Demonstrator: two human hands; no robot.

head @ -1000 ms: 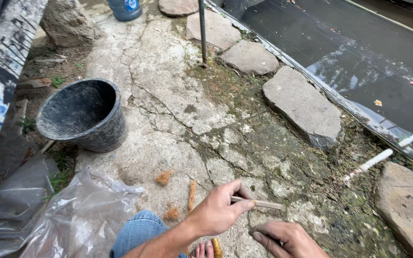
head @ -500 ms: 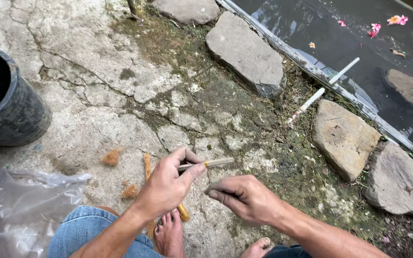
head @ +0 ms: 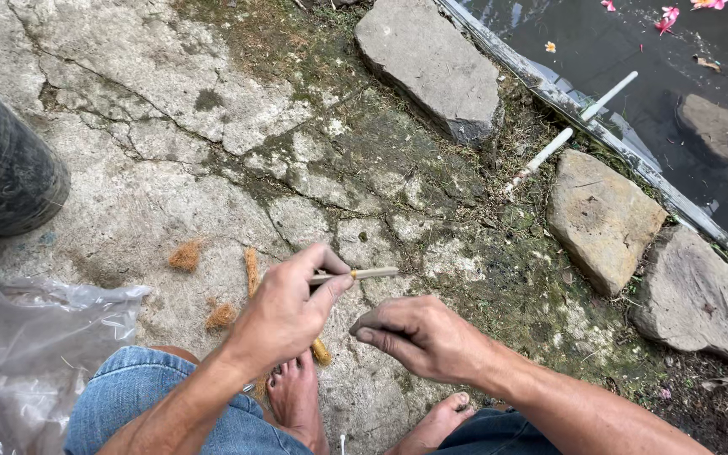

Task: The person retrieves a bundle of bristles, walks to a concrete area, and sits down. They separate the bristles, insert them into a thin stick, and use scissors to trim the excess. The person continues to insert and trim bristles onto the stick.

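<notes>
A: Entry, head view. State of the left hand (head: pixel 284 312)?

B: Curled tight. Thumb and forefinger pinch a thin pale stick (head: pixel 364 273) near one end; the stick lies roughly level and its free end points right, over the cracked concrete ground (head: pixel 128 211).

A: And the right hand (head: pixel 419 337)?

B: Loosely curled, fingertips drawn together and pointing left, just below the stick's free end. Not touching the stick. Whether something small sits between those fingertips, I cannot tell.

A: Surroundings of the hands?

B: Below the left hand, a bare foot (head: pixel 297 400) on the concrete, with a knee in blue denim beside it. Orange-brown fibrous bits (head: pixel 185 254) lie on the ground left of the left hand, one long piece and two tufts. A crumpled clear plastic bag (head: pixel 35 362) sits at lower left.

A: Farther out?

B: Black round bucket (head: pixel 6 177) at the left edge, partly cut off. Flat grey stones (head: pixel 604 219) line a mossy strip on the right. Beyond them, dark water (head: pixel 634 42) with pink petals floating, and a white pipe (head: pixel 575 126) crossing the edge.
</notes>
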